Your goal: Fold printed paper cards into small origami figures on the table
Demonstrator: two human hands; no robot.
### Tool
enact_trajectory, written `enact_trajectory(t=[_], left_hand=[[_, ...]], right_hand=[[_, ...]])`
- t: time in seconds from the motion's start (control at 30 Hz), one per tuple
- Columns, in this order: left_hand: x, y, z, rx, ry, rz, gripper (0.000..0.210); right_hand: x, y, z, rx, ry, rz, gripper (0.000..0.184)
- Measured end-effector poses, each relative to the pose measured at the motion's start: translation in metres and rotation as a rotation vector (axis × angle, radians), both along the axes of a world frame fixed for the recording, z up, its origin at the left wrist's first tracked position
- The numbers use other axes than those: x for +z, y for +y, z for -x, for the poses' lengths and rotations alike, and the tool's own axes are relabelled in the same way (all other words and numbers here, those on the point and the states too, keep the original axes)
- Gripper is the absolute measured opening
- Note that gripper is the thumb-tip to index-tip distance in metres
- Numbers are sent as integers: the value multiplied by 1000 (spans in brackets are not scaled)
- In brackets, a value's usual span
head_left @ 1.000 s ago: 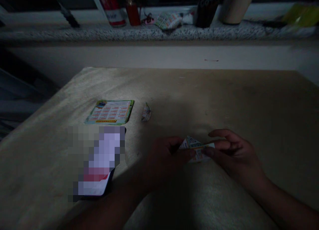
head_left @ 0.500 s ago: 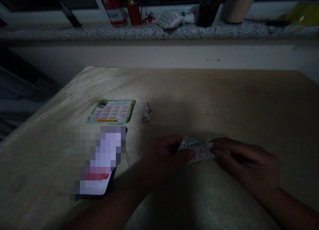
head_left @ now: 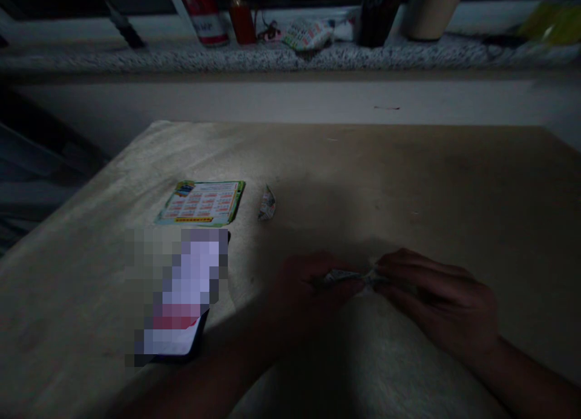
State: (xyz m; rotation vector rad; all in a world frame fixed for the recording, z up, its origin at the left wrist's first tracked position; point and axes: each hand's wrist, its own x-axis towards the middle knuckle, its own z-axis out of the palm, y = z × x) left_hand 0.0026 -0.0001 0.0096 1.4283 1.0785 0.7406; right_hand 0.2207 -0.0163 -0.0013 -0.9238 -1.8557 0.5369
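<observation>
Between my two hands is a small folded piece of printed paper (head_left: 340, 276), seen nearly edge-on and largely covered by fingers. My left hand (head_left: 313, 286) pinches its left part between thumb and fingers. At the paper's right end, my right hand (head_left: 436, 304) grips with its thumb and fingertips pressed together. Beyond my left hand, a small folded paper piece (head_left: 267, 203) with similar print stands on the table (head_left: 408, 177). Dim light and shadow hide the exact folds.
Left of the hands lies a phone (head_left: 186, 298) with a lit, blurred screen. Behind it is a stack of printed cards (head_left: 200, 202). On the granite sill (head_left: 254, 59) stand a red can (head_left: 205, 16), an orange bottle (head_left: 242, 19), a crumpled printed wrapper (head_left: 308, 36) and a dark cup (head_left: 380, 16).
The folded paper has turned from showing its printed face to nearly edge-on. My right hand has shifted slightly left, closer to my left hand, and both still grip the paper.
</observation>
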Motion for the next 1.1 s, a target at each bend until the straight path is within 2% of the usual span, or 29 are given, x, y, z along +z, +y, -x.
enact_trajectory(t=[0.23, 0.57, 0.83, 0.97, 1.1], left_hand=[[-1, -3, 1, -15, 30, -151, 11], [3, -2, 2, -30, 109, -212, 16], [3, -2, 3, -57, 107, -250, 15], [3, -3, 3, -73, 76, -219, 15], [3, -3, 1, -55, 104, -37, 17]], right_hand=[[3, 3, 4, 24, 16, 8, 25], [2, 2, 3, 87, 47, 112, 27], [0, 2, 3, 146, 53, 183, 17], [1, 1, 2, 178, 18, 188, 16], [1, 0, 1, 219, -54, 214, 15]])
